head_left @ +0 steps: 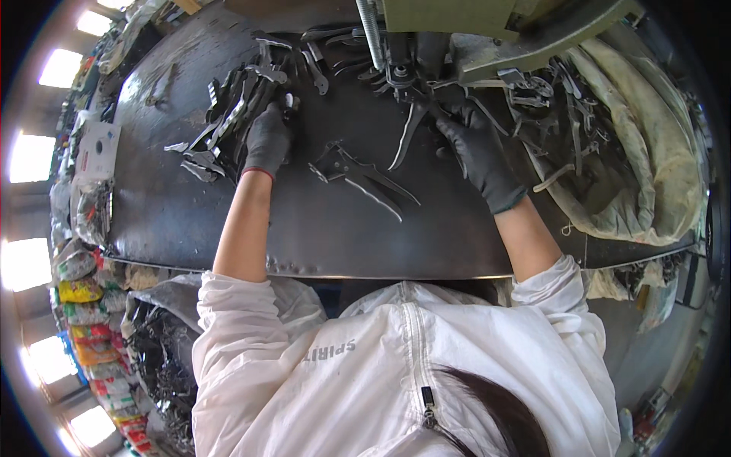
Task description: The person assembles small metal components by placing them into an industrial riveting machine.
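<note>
Both my hands wear dark gloves over a dark steel worktable (pixel 320 228). My left hand (pixel 266 141) rests on a heap of flat stamped metal blades (pixel 228 114) at the table's left, fingers curled over a piece at the heap's edge. My right hand (pixel 474 145) reaches toward the press tool (pixel 400 72) at the back, its fingers on a curved metal handle piece (pixel 407 133) that hangs down from the tool. An assembled pair of plier-like shears (pixel 358 177) lies flat between my hands.
A green press machine (pixel 487 23) with a threaded rod (pixel 371 34) stands at the back. A cloth-lined bin (pixel 655 152) with several metal parts sits at the right. Bags of parts (pixel 91 206) pile at the left. More loose handles (pixel 335 46) lie behind.
</note>
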The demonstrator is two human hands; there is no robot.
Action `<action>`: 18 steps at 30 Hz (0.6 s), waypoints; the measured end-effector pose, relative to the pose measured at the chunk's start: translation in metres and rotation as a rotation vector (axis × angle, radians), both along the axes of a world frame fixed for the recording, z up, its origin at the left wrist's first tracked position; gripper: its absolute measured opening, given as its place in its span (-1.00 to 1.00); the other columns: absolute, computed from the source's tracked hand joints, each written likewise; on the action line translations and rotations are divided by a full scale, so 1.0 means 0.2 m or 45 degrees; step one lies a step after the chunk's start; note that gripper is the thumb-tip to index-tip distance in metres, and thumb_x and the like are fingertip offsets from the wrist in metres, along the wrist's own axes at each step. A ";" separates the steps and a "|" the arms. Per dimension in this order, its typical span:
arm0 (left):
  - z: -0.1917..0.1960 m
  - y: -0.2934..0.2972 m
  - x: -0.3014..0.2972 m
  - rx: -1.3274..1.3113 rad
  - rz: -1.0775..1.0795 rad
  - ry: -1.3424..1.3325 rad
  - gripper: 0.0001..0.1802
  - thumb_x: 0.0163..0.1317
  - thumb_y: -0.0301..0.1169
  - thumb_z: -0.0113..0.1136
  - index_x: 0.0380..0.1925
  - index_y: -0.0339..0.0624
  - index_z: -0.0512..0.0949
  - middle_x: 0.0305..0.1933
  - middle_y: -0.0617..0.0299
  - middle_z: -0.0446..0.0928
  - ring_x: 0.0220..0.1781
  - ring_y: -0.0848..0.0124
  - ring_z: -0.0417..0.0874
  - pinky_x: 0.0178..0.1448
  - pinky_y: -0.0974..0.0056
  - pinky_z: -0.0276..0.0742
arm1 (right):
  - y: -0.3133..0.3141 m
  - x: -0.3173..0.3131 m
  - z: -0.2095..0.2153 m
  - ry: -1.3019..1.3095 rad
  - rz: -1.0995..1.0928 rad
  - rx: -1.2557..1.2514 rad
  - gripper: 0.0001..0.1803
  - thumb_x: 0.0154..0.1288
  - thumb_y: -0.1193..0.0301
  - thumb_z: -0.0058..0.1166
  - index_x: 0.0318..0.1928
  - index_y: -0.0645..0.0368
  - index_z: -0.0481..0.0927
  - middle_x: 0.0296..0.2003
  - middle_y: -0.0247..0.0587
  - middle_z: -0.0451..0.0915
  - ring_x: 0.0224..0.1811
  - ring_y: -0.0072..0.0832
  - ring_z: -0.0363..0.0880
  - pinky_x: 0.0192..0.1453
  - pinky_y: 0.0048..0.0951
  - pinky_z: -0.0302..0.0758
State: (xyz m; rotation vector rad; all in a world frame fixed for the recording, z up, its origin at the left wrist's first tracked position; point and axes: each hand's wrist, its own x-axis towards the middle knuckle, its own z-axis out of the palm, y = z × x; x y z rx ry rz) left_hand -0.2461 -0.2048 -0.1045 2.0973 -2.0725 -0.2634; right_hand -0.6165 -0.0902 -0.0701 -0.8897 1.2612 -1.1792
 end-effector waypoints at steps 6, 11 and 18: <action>0.21 0.16 -0.14 0.093 -0.123 0.210 -0.67 0.36 -0.18 0.29 -0.08 -0.21 0.71 -0.19 -0.09 0.73 -0.07 0.02 0.74 0.06 0.03 0.58 | 0.05 0.00 0.17 0.048 0.066 0.060 -0.73 0.55 0.32 0.20 0.12 0.17 0.62 -0.20 -0.34 0.71 -0.38 -0.68 0.65 -0.34 -0.58 0.61; 0.42 0.31 -0.32 0.106 -0.264 0.487 -0.66 0.35 -0.22 0.35 -0.08 -0.30 0.69 -0.33 0.10 0.65 -0.29 0.32 0.60 -0.04 0.16 0.53 | 0.06 -0.04 0.04 0.033 0.088 0.077 -0.74 0.55 0.34 0.19 0.09 0.23 0.63 -0.24 -0.27 0.72 -0.41 -0.64 0.68 -0.39 -0.56 0.64; 0.61 0.47 -0.54 0.340 -0.506 0.934 -0.70 0.39 -0.40 0.31 0.04 -0.34 0.61 -0.25 0.25 0.63 -0.25 0.50 0.60 -0.11 0.29 0.54 | 0.08 -0.05 0.00 0.012 0.098 0.129 -0.70 0.54 0.36 0.19 0.15 0.25 0.59 -0.26 -0.32 0.69 -0.40 -0.67 0.64 -0.34 -0.54 0.65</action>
